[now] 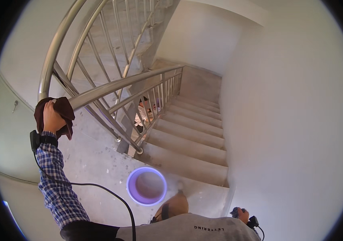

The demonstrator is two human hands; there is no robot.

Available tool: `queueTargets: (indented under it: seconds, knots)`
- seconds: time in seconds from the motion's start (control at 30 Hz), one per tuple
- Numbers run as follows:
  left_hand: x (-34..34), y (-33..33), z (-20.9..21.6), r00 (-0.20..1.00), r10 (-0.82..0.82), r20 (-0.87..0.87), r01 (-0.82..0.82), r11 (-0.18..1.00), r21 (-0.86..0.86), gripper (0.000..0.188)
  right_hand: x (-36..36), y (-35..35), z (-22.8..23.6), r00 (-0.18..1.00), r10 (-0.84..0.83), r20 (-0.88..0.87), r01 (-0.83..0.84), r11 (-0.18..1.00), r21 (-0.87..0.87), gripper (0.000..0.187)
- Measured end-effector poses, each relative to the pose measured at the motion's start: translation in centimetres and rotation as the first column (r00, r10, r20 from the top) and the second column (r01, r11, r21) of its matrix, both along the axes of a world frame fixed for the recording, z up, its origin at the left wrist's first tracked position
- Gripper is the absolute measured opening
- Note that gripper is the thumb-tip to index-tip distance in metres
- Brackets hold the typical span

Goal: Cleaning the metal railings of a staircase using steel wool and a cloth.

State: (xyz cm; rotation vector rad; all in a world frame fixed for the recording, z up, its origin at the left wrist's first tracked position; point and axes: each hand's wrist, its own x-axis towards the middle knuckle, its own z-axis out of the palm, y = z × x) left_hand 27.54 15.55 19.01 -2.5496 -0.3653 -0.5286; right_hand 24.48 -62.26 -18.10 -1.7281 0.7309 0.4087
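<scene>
My left hand (pixel 52 117) is closed on a dark maroon cloth (pixel 68 116), pressed around the bend of the metal handrail (pixel 111 85). The cloth drapes over the rail and hides the part beneath it. Low on the right, close to my body, my right hand (pixel 243 215) has its fingers curled at a small dark, crumpled thing (pixel 234 211) whose kind I cannot make out. On the landing in front of me stands a purple bucket (pixel 130 192) with murky brownish liquid (pixel 148 185) inside.
Concrete stairs (pixel 187 144) lead down ahead, with a white wall (pixel 284 120) along their right. Metal balusters (pixel 101 60) rise on the left beside another flight. Through the railing a person (pixel 141 114) shows on a lower level. A black cable (pixel 111 192) hangs from my left wrist.
</scene>
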Motion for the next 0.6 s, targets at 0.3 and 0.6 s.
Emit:
queueTargets:
  seconds: [0.3,0.6]
  knots:
    - [-0.2,-2.8,-1.9,0.996,0.016,0.088,-0.013,0.999,-0.041,0.040,15.4,2.1,-1.3,0.990,-0.041,0.137,0.019,0.988,0.153,0.020]
    - [0.0,-1.2,-2.6,0.980,0.171,0.103,-0.168,0.985,-0.037,0.042,19.1,7.3,-1.9,0.893,0.449,0.022,-0.447,0.892,-0.069,0.038]
